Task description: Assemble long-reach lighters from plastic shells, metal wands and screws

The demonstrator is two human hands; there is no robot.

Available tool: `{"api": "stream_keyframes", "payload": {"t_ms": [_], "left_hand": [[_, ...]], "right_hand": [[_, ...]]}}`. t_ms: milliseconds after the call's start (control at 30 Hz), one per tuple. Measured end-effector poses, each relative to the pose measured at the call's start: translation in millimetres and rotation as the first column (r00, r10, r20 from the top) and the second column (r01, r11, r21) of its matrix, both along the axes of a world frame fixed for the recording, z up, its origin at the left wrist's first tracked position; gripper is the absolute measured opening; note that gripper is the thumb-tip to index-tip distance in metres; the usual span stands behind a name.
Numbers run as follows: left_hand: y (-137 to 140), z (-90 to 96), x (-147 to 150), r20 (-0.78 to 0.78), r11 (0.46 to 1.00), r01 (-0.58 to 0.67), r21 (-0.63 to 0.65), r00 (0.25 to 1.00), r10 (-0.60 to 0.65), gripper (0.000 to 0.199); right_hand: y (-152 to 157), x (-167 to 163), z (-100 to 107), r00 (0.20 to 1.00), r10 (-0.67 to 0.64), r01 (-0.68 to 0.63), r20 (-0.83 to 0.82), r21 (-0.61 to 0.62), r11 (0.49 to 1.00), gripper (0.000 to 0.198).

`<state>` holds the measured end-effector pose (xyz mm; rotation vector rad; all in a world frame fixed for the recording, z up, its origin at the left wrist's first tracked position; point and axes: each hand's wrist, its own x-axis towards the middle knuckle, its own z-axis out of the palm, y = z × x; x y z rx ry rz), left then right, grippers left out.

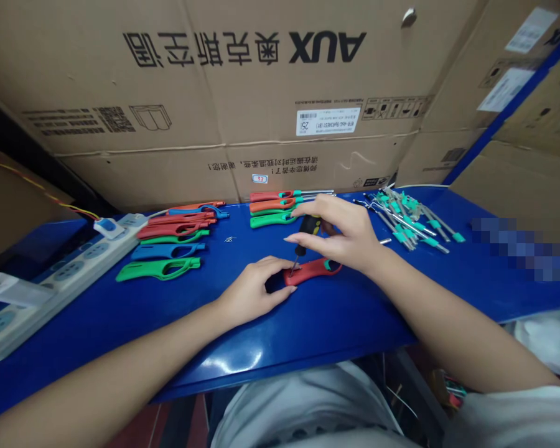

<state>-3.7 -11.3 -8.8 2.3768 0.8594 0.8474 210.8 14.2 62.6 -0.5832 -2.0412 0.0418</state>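
Observation:
A red lighter with a teal trigger lies on the blue table. My left hand pinches its handle end between thumb and fingers. My right hand grips a black and yellow screwdriver, held nearly upright. Its tip meets the red handle close to my left fingertips. Behind my right hand are lighters with metal tubes: a red one, an orange one and a green one. Part of this row is hidden by my right fingers.
Red, blue and green lighter handles without tubes lie at left, beside a white power strip. Metal tubes with teal parts are piled at right. A cardboard wall stands at the back. The blue table's front edge is near my body.

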Motion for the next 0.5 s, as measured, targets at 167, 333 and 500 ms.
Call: {"api": "stream_keyframes", "payload": {"t_ms": [167, 333, 500], "left_hand": [[0.1, 0.4, 0.3, -0.006, 1.0, 0.002, -0.002, 1.0, -0.002, 0.032], [0.1, -0.2, -0.5, -0.008, 1.0, 0.001, 0.005, 1.0, -0.001, 0.031], [0.7, -0.6, -0.3, -0.006, 1.0, 0.007, -0.004, 1.0, -0.007, 0.031]], "right_hand": [[-6.5, -3.2, 3.4, 0.989, 0.149, -0.148, -0.01, -0.214, 0.966, 0.037], [-6.4, -2.8, 4.1, 0.999, 0.031, -0.031, -0.033, -0.013, 0.999, 0.025], [-8.2, -2.3, 4.1, 0.999, 0.038, -0.036, 0.011, -0.156, 0.987, 0.036]]}}
